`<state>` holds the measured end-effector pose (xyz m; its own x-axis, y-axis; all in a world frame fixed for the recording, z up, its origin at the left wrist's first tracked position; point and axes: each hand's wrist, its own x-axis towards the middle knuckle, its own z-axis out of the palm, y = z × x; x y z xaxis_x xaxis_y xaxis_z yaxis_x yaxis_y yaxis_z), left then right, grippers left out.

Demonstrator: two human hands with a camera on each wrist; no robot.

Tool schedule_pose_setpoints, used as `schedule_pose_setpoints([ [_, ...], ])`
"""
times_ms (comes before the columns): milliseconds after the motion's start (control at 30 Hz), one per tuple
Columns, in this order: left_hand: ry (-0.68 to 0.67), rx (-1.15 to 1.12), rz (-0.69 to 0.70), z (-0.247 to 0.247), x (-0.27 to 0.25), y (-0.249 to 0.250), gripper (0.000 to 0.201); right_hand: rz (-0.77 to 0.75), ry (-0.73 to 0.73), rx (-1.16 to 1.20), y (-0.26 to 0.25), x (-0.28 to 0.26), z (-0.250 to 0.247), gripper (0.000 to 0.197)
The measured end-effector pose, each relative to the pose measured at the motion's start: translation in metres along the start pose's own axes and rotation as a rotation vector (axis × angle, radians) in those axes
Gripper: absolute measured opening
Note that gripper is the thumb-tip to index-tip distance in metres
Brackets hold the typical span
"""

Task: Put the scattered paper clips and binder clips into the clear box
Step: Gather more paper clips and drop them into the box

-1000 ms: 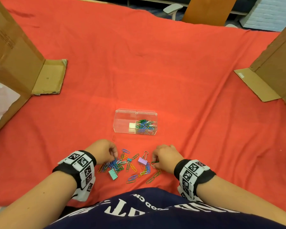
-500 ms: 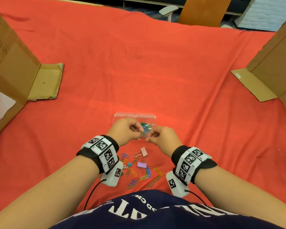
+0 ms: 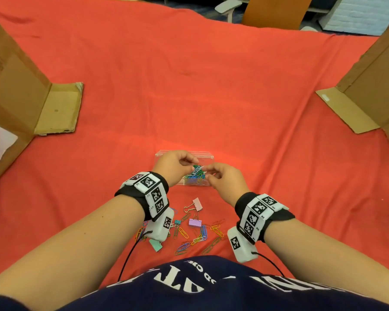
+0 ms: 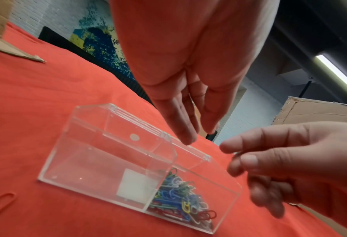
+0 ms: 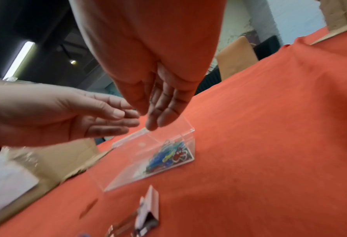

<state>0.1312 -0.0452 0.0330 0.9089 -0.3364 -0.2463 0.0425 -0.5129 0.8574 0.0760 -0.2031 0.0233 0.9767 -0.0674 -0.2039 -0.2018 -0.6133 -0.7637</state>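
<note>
The clear box point(image 3: 208, 154) stands with its lid up on the red cloth, and a heap of coloured paper clips point(image 4: 178, 192) fills its right compartment. Both hands hover over it. My left hand point(image 3: 190, 164) has straight fingers point(image 4: 185, 133) pointing down and holds nothing. My right hand point(image 3: 211, 173) pinches a thin wire paper clip point(image 4: 236, 154) between thumb and forefinger above the heap. Several loose paper clips point(image 3: 198, 236) and pink point(image 3: 197, 203), purple point(image 3: 194, 222) and green point(image 3: 155, 244) binder clips lie nearer me, partly hidden by my wrists.
Cardboard boxes with flaps laid on the cloth stand at the left point(image 3: 14, 90) and right point(image 3: 373, 86). One orange paper clip point(image 4: 0, 202) lies alone left of the clear box. A chair point(image 3: 276, 10) stands beyond the far edge.
A second ago both hands were down at the scattered clips. They have risen and moved forward over the box, and the left hand's fingers have straightened.
</note>
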Motion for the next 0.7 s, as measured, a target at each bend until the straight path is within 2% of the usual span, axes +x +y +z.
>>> schedule_pose_setpoints([
  [133, -0.046, 0.057, 0.018, -0.01, -0.013, -0.011, 0.022, -0.13, -0.186, -0.158, -0.005, -0.015, 0.01, 0.021],
  [233, -0.238, 0.225, -0.036, -0.023, -0.03, -0.031, 0.029, -0.267, -0.383, -0.346, -0.011, -0.025, 0.026, 0.025],
  [367, -0.399, 0.578, -0.18, -0.037, -0.053, -0.058, 0.022, -0.461, -0.561, -0.561, -0.013, -0.036, 0.055, 0.035],
  [433, -0.46, 0.674, -0.231, -0.038, -0.063, -0.065, 0.034, -0.58, -0.604, -0.657, -0.014, -0.042, 0.069, 0.042],
  [533, -0.502, 0.742, -0.22, -0.033, -0.075, -0.074, 0.047, -0.675, -0.649, -0.785, -0.013, -0.05, 0.086, 0.047],
  [600, -0.457, 0.74, -0.193, -0.028, -0.079, -0.079, 0.048, -0.668, -0.638, -0.841, -0.011, -0.051, 0.089, 0.04],
  [700, -0.379, 0.707, -0.133, -0.022, -0.081, -0.081, 0.036, -0.656, -0.574, -0.85, -0.01, -0.05, 0.084, 0.023],
])
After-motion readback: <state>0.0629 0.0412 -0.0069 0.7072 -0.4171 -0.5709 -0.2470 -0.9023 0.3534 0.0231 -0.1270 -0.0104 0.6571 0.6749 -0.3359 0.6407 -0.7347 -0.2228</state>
